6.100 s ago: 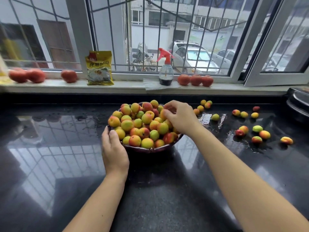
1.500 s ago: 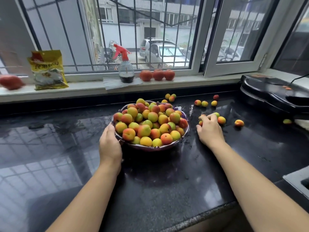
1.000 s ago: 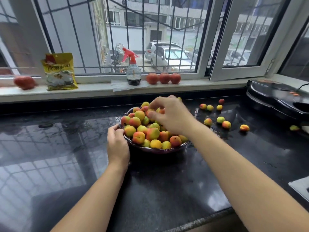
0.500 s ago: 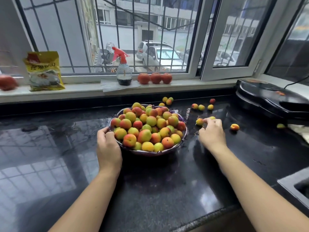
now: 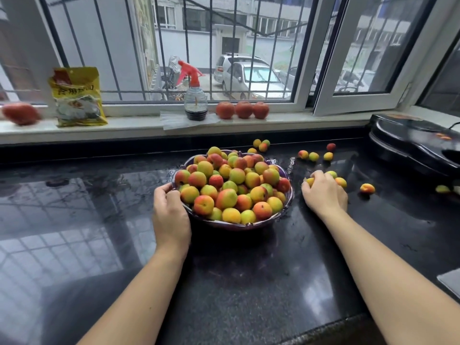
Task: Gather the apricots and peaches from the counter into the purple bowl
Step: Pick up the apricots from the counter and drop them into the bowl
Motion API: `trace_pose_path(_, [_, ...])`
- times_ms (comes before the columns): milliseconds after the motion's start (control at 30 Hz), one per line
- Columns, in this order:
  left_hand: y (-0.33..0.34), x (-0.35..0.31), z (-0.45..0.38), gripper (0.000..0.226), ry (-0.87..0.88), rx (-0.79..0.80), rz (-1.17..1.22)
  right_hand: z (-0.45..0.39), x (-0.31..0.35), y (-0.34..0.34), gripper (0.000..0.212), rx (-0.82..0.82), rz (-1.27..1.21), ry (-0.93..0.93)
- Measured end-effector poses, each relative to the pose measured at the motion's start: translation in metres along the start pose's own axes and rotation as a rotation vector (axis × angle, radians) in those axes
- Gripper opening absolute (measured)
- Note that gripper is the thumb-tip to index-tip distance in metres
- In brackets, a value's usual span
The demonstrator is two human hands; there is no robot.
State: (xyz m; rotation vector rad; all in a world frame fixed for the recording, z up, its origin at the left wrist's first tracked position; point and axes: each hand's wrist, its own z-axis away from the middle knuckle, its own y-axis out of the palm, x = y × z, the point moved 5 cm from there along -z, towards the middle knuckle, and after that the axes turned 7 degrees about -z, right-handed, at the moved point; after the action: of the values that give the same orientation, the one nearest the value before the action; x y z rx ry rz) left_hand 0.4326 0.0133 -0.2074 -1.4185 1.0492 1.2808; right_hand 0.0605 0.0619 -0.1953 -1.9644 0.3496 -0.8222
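The purple bowl (image 5: 249,224) stands mid-counter, heaped with yellow, green and red apricots and peaches (image 5: 234,185). My left hand (image 5: 170,212) grips the bowl's left rim. My right hand (image 5: 323,192) lies on the counter just right of the bowl, its fingers curled over a few loose fruits: a yellow one (image 5: 310,181), a green one (image 5: 332,174) and an orange one (image 5: 341,182). More loose fruit lies behind the bowl (image 5: 260,145), in a row farther back (image 5: 313,156), to the right (image 5: 367,188) and at the far right (image 5: 442,189).
On the window sill stand a spray bottle (image 5: 195,100), three red fruits (image 5: 242,110), a yellow packet (image 5: 78,97) and another red fruit (image 5: 21,113). A black appliance (image 5: 413,143) fills the right rear corner. A sink edge (image 5: 450,282) shows at the lower right.
My right hand left the top of the bowl, went back to the counter on the right and now curls over loose fruits there. My left hand stays on the rim.
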Motion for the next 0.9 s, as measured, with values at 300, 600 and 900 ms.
trace_pose_path(300, [0.000, -0.014, 0.012, 0.050, 0.005, 0.055, -0.009, 0.004, 0.018, -0.034, 0.027, 0.088, -0.903, 0.108])
trace_pose_path(600, [-0.002, -0.010, 0.007, 0.028, 0.029, 0.023, -0.014, 0.067, 0.192, -0.066, 0.037, 0.343, -0.452, -0.626])
trace_pose_path(900, [-0.001, -0.008, 0.005, 0.027, 0.048, 0.046, -0.032, 0.066, 0.166, -0.073, 0.024, -0.059, -0.501, -0.581])
